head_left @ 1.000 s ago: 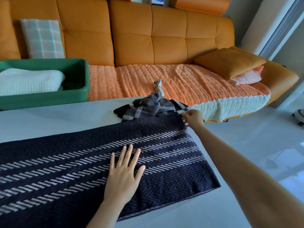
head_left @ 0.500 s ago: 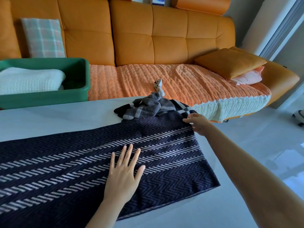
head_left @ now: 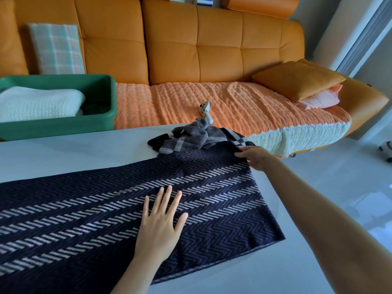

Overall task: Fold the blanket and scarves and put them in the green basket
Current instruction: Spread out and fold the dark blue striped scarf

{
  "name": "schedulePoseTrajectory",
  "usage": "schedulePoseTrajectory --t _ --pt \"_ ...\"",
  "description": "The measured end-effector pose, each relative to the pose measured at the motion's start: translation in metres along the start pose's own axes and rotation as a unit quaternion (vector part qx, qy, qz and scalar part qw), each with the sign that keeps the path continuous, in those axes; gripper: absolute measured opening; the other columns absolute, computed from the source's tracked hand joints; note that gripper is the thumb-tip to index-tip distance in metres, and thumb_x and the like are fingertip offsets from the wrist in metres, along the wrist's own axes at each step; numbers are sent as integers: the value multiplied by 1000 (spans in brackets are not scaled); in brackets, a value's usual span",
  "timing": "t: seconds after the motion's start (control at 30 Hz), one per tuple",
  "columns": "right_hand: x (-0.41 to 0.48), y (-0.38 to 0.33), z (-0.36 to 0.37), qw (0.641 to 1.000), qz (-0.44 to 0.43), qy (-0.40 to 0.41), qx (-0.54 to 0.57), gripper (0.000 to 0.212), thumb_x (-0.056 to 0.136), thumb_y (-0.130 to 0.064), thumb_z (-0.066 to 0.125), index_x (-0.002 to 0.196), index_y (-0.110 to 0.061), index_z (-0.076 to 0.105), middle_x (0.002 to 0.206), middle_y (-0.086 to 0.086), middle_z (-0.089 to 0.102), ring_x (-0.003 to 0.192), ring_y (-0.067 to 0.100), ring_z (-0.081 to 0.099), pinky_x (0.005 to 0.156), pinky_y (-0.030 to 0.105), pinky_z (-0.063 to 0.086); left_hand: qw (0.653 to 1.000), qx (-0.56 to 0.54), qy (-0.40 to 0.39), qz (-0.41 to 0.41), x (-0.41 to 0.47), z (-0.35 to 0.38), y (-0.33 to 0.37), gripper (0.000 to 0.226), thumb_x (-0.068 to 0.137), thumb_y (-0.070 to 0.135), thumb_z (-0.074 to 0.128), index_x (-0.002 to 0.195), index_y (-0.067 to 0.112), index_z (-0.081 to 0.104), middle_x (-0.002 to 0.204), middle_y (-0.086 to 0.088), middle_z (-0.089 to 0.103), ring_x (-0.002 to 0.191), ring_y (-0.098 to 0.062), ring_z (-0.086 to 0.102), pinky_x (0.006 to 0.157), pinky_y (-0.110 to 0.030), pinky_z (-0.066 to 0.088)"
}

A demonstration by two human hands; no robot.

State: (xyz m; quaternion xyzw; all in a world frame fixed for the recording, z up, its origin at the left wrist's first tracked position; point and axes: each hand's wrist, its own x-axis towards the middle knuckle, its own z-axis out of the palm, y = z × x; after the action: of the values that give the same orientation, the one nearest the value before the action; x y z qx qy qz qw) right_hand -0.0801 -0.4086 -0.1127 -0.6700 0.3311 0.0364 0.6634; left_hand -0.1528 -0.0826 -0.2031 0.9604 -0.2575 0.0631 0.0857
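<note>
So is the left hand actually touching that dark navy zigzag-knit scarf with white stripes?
Touching. The head view shows the left hand lying flat, fingers spread, directly on the dark navy zigzag-knit scarf.

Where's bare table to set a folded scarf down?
Far left: table strip between dark scarf and far edge, left of the grey scarf. Also the near-right corner past the dark scarf's end. Crowded far right, where grey scarf and right hand meet.

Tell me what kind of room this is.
Most likely a home living room: an orange sofa, a plaid pillow leaning on its backrest, and what looks like a remote control lying on its seat cover.
</note>
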Motion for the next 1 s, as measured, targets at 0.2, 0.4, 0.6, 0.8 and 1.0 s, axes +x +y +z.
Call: schedulePoseTrajectory --t 0.2,0.4,0.6,0.8,1.0 --pt "-2 -2 4 986 -130 52 94 35 73 25 56 96 -1 63 80 4 51 79 16 55 84 28 50 1000 -2 3 3 0 -1 0 59 95 57 16 144 27 30 152 -1 26 140 -19 22 108 -46 12" --pt "-11 -1 7 969 -160 -33 -183 47 78 14 55 114 -15 64 109 5 52 103 20 46 92 34 36 1000 0 1 -1 0 0 0 59 95 58 16 144 28 28 152 0 24 141 -19 20 108 -46 11" --pt "-30 -6 27 955 -173 -25 -241 8 84 -14 69 90 -11 64 93 -6 57 85 11 54 85 29 37 1000 -4 5 1 0 -1 0 59 95 58 15 144 28 29 152 -1 25 141 -19 21 109 -45 10" --pt "-81 50 62 830 -409 108 -364 10 81 -6 68 86 -14 71 84 -4 64 75 11 58 64 24 48 1000 -4 9 2 0 -2 1 60 95 57 18 142 24 33 150 -3 30 139 -20 26 107 -47 15" --pt "-125 127 71 730 -504 95 -451 13 81 -26 65 90 -24 74 93 -14 66 88 7 60 69 21 52 1000 -1 15 -2 0 -3 2 66 94 58 16 142 17 35 149 -1 32 138 -19 28 107 -45 16"
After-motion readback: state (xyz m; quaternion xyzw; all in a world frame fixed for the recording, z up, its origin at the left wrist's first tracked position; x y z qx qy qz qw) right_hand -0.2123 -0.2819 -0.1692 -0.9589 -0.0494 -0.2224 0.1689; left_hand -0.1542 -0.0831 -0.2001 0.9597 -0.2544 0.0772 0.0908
